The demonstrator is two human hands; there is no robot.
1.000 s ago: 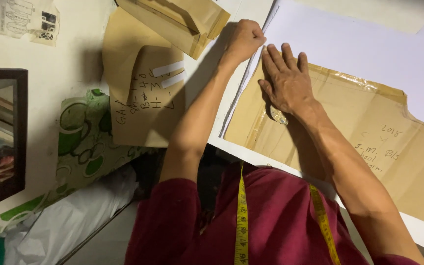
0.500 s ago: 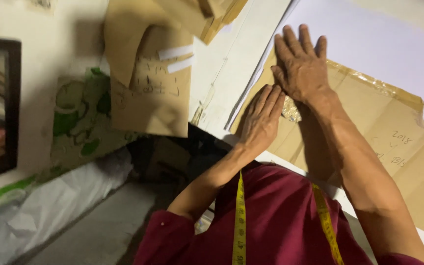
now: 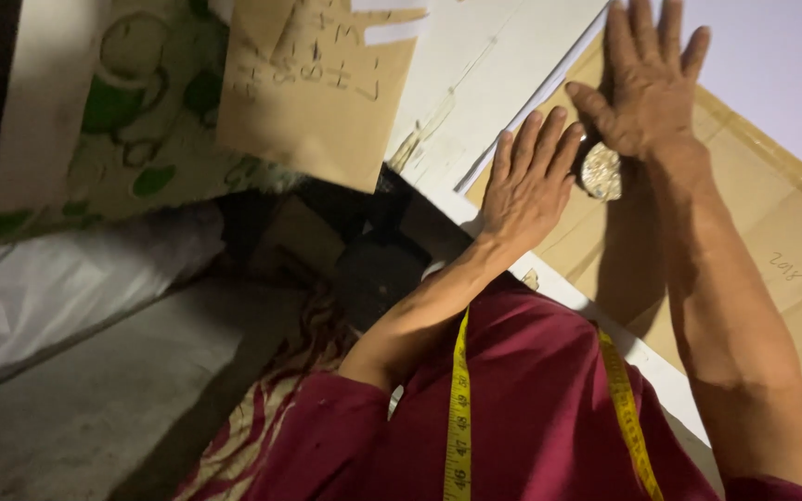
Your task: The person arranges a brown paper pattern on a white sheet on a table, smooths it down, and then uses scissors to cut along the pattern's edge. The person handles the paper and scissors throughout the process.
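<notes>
Pressing flat, fingers spread — left hand (image 3: 529, 181), right hand (image 3: 647, 79) on creased brown paper pattern (image 3: 754, 232).

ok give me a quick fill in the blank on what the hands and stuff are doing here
1. Both hands, left hand and right hand, lie flat on the ____ paper pattern.
2. The tape measure around the person's neck is ____.
3. The person's shirt is dark ____.

Missing words: brown; yellow; red

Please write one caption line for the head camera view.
Both hands, left hand and right hand, press flat on a brown paper pattern.
</notes>
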